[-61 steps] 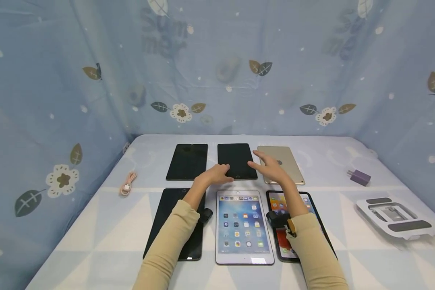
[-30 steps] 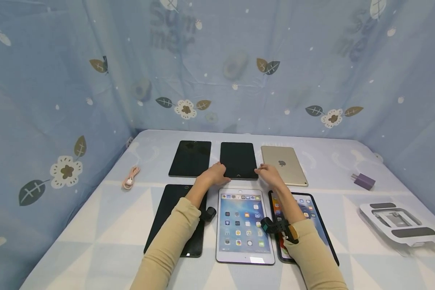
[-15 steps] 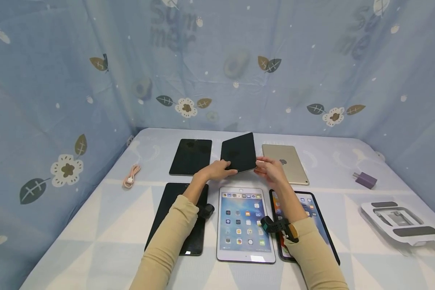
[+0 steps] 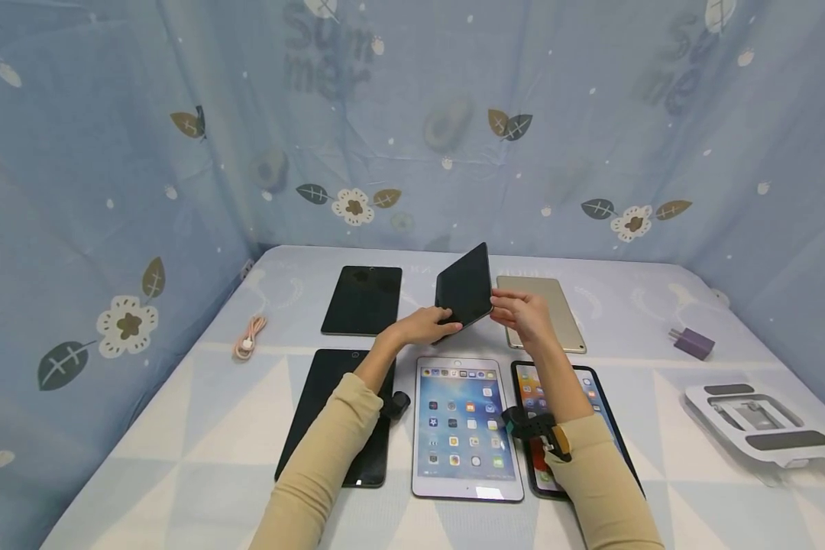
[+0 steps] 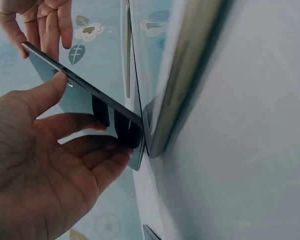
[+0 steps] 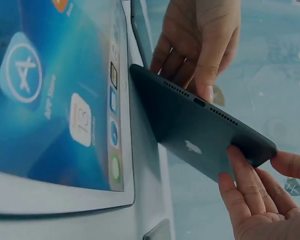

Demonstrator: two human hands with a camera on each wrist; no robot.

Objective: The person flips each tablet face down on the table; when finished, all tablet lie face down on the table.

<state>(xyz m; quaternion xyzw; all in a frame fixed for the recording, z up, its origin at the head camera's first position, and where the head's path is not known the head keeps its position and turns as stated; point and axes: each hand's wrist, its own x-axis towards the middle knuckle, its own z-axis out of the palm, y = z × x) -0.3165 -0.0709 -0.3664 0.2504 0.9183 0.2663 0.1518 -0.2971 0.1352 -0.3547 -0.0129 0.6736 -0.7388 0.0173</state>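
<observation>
A dark tablet (image 4: pixel 466 284) is tilted up steeply above the back row, its black screen turned to the left. My left hand (image 4: pixel 422 325) pinches its lower edge; in the left wrist view the thumb presses beside the charging port, with fingers against the glossy screen. My right hand (image 4: pixel 528 315) holds the right side, its fingers (image 6: pixel 247 182) on the dark back with the apple logo and its thumb at the corner. Below the hands lies a white tablet (image 4: pixel 464 489) with a lit screen of app icons.
Flat on the table lie a black tablet (image 4: pixel 362 299) at back left, a gold tablet (image 4: pixel 557 305) face down at back right, another black tablet (image 4: pixel 319 405) under the left forearm and a black-edged lit tablet (image 4: pixel 600 397). Around them are a pink cable (image 4: pixel 249 337), a purple charger (image 4: pixel 693 343) and a white stand (image 4: pixel 756 418).
Both hands came to the flat middle back tablet and took hold of its near edge. It has been lifted and tilted up, and its screen has turned further left over the last half second.
</observation>
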